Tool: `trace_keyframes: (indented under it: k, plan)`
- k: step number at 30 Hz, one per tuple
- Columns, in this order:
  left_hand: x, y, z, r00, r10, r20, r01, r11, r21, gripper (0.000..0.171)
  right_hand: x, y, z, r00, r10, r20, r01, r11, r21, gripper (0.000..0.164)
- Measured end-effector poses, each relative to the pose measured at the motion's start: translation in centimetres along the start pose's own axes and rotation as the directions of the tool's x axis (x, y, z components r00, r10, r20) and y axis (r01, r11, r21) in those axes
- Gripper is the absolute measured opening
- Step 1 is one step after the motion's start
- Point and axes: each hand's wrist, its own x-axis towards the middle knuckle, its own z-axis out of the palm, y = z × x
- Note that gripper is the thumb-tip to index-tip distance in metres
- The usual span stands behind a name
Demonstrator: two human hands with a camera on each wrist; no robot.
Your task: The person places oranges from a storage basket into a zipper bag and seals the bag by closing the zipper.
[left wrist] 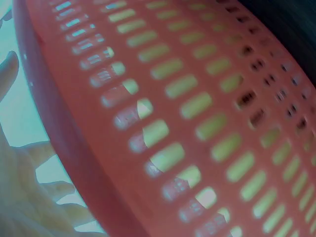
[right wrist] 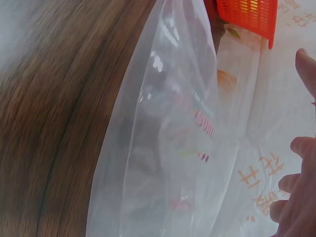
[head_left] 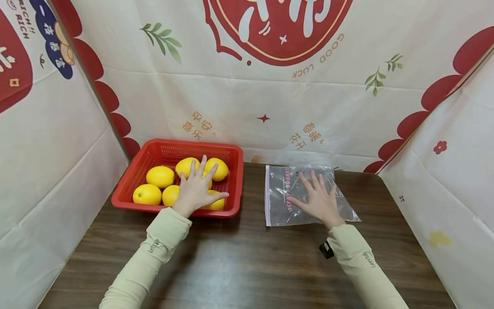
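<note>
The left hand [head_left: 196,189], fingers spread and holding nothing, is over lemons [head_left: 160,177] that the basket [head_left: 240,171] below it likely stops from rolling, and the right hand [head_left: 319,201], just as free, is over a bag [head_left: 278,206], maybe flat because nothing fills it.

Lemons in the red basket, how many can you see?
7 lemons: two at the left, one front middle, two along the back, one at the front right, and one mostly behind the left hand, all in the red basket. That hand may hide more.
</note>
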Motion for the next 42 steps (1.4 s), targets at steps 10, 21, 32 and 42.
trace_keyframes:
  k: [10, 21, 32, 42]
  plan:
    - [-0.3, 2.0, 0.6, 0.998, 0.007, -0.057, -0.011, 0.998, -0.061, 0.082, 0.9, -2.4, 0.3, 1.0, 0.017, 0.0, -0.017, 0.998, 0.064, 0.089]
    - [0.0, 4.1, 1.9, 0.994, 0.009, -0.107, -0.018, 0.997, -0.077, 0.076, 1.6, -5.4, 1.6, 0.99, -0.008, -0.14, 0.014, 0.999, 0.044, 0.08]
    - [0.1, 5.9, 2.8, 0.996, 0.023, -0.088, -0.036, 0.989, -0.146, 0.064, 1.4, -8.4, 3.8, 0.992, -0.005, -0.129, 0.014, 0.997, 0.073, 0.074]
    - [0.3, 6.4, 3.4, 0.996, 0.038, -0.083, -0.05, 0.987, -0.15, 0.043, 1.3, -10.1, 5.2, 0.998, 0.024, -0.063, -0.017, 0.993, 0.113, 0.068]
